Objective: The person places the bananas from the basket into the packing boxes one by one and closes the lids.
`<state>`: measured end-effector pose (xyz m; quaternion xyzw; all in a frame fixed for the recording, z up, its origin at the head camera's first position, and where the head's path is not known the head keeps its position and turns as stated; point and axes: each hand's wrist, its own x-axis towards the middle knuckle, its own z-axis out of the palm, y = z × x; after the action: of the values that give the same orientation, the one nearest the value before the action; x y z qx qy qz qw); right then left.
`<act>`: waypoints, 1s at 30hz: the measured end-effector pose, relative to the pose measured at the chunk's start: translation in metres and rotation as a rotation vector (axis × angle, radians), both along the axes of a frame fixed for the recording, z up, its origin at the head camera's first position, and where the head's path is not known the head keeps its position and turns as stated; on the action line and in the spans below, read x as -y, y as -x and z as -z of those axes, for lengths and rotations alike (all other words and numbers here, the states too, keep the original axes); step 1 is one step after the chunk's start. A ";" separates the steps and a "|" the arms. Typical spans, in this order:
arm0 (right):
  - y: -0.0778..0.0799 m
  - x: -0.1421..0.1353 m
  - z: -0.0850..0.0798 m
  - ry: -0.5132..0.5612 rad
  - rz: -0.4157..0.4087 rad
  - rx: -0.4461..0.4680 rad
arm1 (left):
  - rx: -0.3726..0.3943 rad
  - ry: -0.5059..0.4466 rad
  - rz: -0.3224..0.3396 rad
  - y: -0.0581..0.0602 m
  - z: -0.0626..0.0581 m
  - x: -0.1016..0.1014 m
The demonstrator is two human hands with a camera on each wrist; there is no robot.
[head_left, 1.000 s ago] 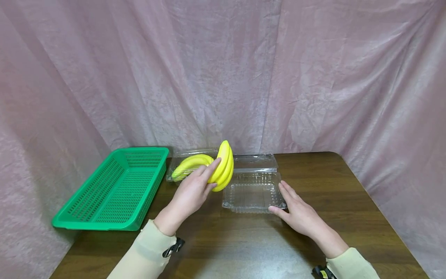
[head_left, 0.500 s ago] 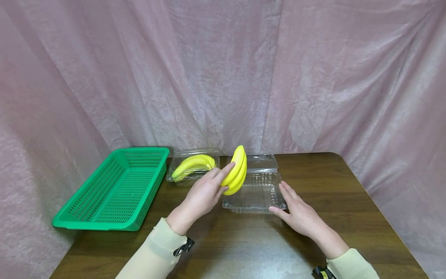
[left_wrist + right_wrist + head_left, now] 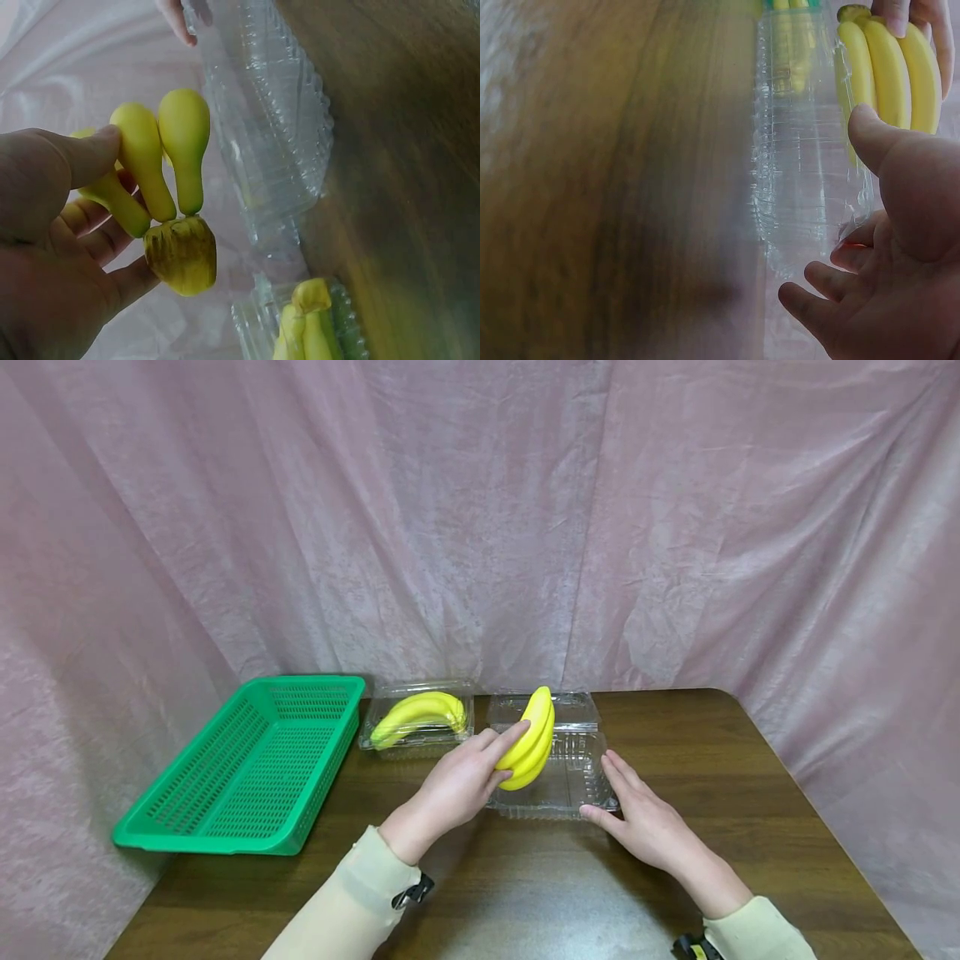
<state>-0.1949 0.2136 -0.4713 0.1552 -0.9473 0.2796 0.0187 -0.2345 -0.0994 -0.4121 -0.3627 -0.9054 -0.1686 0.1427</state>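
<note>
In the head view my left hand (image 3: 461,785) grips a bunch of yellow bananas (image 3: 538,747) over an open clear plastic clamshell box (image 3: 566,789), whose lid (image 3: 577,714) lies folded back behind it. The left wrist view shows the thumb on one side of the bananas and the fingers behind, near the brownish stem end (image 3: 184,259). My right hand (image 3: 645,827) is at the clamshell's right side, fingers straight. In the right wrist view its thumb is by the rim, and the held bunch (image 3: 889,71) is beyond it.
A second clear clamshell (image 3: 390,691), lid down, holds bananas (image 3: 420,714) at the back, left of the open one. A green slotted basket (image 3: 288,835) stands at the left. Pink curtains (image 3: 480,527) hang behind the brown wooden table (image 3: 720,777).
My left hand has carried the banana bunch to the right and slightly nearer, from beside the filled clamshell to over the open one. My right hand has stayed in place.
</note>
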 end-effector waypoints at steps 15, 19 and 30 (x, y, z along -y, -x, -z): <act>0.000 0.000 -0.001 0.005 0.006 0.015 | 0.066 0.065 0.048 0.010 0.017 -0.010; 0.000 0.001 -0.001 0.004 0.005 0.013 | 0.063 0.061 0.078 0.013 0.019 -0.011; 0.000 0.001 -0.001 0.010 0.003 0.021 | 0.086 0.089 0.161 0.013 0.019 -0.019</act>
<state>-0.1952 0.2126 -0.4702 0.1506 -0.9464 0.2856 0.0102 -0.2477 -0.0806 -0.4307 -0.4328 -0.8850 -0.1547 0.0736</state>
